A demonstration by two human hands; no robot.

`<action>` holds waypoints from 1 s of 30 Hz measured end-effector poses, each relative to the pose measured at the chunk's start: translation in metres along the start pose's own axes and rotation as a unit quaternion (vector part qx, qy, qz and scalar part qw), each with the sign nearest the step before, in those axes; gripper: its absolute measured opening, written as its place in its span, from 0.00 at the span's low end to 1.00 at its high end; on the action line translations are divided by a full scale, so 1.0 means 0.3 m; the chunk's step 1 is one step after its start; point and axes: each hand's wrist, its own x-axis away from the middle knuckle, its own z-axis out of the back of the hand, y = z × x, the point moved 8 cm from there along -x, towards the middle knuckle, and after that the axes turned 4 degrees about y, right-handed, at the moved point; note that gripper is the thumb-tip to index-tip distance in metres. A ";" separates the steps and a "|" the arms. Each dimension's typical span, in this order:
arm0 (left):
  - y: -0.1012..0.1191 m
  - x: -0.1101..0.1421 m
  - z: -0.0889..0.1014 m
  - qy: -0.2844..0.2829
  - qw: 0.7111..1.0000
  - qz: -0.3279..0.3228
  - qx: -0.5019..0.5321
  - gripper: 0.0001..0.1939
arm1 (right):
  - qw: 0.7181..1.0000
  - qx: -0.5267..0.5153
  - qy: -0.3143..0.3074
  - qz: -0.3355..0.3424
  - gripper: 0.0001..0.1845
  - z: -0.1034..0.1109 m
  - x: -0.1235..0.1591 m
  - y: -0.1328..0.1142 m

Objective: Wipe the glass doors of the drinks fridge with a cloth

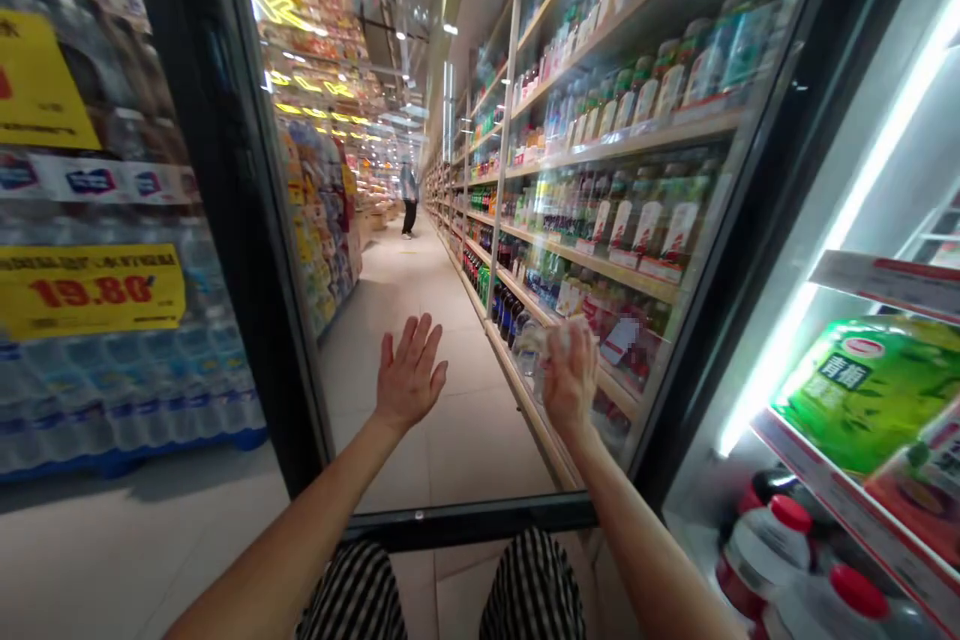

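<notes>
A glass cooler door (pixel 442 440) with a black frame stands open in front of me, and I look through its pane. My left hand (pixel 409 375) is raised against the glass with its fingers stretched and slightly apart, holding nothing. To its right, my right hand (pixel 571 380) is curled at the pane over a pale crumpled cloth (pixel 577 327). Blur hides the edges of that cloth and part of the fingers.
Stacked bottled water (pixel 165 390) with yellow price signs (pixel 94 290) stands left. Through the glass, drink shelves (pixel 630 260) line the aisle (pixel 405 290), where a person (pixel 409 195) stands. At right are lit cooler shelves with a green pack (pixel 862 390) and red-capped bottles (pixel 772 540).
</notes>
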 end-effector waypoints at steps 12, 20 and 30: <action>0.016 0.006 0.018 -0.033 0.999 0.001 -0.022 0.28 | 0.996 -0.044 0.059 -0.046 0.28 0.025 -0.021 -0.006; 0.295 -0.088 0.063 -0.033 0.978 -0.053 0.200 0.29 | 0.985 -0.172 0.008 0.012 0.33 -0.004 -0.018 -0.148; 0.390 -0.191 -0.060 -0.021 0.984 -0.126 0.127 0.17 | 0.996 -0.086 0.019 -0.032 0.40 0.046 0.039 -0.004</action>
